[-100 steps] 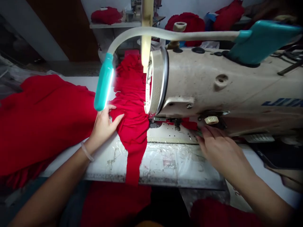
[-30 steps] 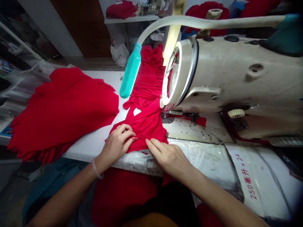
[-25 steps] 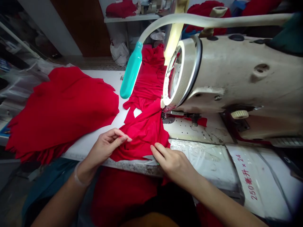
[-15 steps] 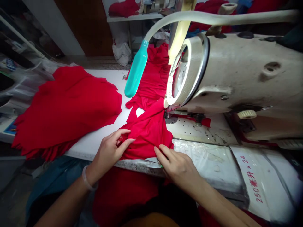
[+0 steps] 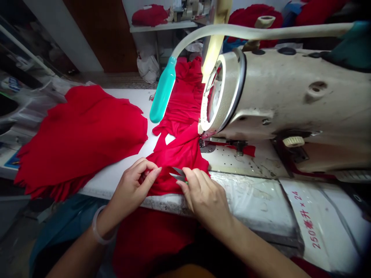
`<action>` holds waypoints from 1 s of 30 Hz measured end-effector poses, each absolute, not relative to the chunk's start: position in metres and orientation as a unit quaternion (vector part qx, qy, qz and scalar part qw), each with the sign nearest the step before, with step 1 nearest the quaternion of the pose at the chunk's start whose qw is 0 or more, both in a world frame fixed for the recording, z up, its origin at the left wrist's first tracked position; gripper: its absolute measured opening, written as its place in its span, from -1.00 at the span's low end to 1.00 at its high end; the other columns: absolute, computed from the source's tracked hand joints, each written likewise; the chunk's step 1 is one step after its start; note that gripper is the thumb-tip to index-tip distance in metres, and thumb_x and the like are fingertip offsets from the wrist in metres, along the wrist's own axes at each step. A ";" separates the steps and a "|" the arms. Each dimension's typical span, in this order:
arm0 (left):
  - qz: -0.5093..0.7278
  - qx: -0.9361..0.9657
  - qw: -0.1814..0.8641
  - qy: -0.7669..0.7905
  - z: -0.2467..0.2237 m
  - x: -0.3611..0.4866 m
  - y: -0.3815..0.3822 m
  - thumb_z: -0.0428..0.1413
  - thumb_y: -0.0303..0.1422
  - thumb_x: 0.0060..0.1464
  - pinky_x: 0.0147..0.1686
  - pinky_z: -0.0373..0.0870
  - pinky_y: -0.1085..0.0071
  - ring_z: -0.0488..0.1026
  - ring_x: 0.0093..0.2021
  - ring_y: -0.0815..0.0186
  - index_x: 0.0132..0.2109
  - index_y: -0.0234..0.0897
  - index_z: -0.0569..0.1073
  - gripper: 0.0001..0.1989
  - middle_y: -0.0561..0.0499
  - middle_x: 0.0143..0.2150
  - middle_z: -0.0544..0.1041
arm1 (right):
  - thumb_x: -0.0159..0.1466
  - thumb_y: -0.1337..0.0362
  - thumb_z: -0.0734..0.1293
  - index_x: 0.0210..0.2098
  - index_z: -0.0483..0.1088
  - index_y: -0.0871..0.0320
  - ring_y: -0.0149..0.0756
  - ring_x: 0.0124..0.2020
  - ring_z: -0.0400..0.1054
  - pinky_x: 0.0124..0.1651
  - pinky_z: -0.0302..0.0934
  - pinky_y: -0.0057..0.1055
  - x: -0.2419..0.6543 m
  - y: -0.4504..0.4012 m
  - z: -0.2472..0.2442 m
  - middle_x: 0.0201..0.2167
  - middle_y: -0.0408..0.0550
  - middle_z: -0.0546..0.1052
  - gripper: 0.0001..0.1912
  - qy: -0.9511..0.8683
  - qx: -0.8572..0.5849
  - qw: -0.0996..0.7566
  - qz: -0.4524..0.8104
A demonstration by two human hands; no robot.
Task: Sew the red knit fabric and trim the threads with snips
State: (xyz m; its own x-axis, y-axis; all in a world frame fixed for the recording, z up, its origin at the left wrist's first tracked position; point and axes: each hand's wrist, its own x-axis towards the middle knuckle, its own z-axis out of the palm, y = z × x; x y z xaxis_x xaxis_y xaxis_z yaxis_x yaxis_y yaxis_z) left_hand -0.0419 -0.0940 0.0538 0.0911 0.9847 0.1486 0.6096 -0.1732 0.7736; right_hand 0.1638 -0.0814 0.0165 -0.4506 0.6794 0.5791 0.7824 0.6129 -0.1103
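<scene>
My left hand (image 5: 133,181) pinches a fold at the edge of a red knit garment piece (image 5: 176,154) on the white sewing table (image 5: 116,177). My right hand (image 5: 205,193) grips small steel thread snips (image 5: 178,174), their blades pointing left over the cloth, a short way from my left fingers. The garment runs back under the presser foot (image 5: 239,148) of a cream industrial sewing machine (image 5: 290,96). Its far part bunches behind the machine. The needle area is partly hidden by the machine head.
A stack of cut red fabric (image 5: 81,143) lies left of my hands. A teal gooseneck lamp (image 5: 162,90) hangs over the cloth. More red fabric (image 5: 150,243) lies by my lap, and red bundles (image 5: 150,15) sit on a back shelf.
The snips have moved from the table's front edge into my right hand, up over the cloth. My left hand has closed on a fold of the red garment.
</scene>
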 end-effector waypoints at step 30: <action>0.159 0.848 0.095 0.496 0.027 -0.036 -0.115 0.12 -0.07 0.24 0.28 0.22 -0.10 0.21 0.35 -0.12 0.37 -0.36 0.18 -0.30 -0.32 0.36 0.26 | 0.24 0.47 0.22 -0.24 0.35 0.14 -0.30 -0.54 0.43 -0.50 0.17 -0.45 0.223 -0.072 0.022 -0.51 -0.17 0.51 -0.84 -0.861 -0.427 0.171 0.219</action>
State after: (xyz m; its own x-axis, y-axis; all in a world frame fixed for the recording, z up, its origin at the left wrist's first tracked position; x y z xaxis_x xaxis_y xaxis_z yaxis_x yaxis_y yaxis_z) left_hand -0.0356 -0.1150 0.0275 0.4565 0.8721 0.1759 0.8114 -0.4892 0.3197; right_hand 0.2229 -0.0719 0.0222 -0.5773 0.8094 0.1080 0.6596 0.5402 -0.5226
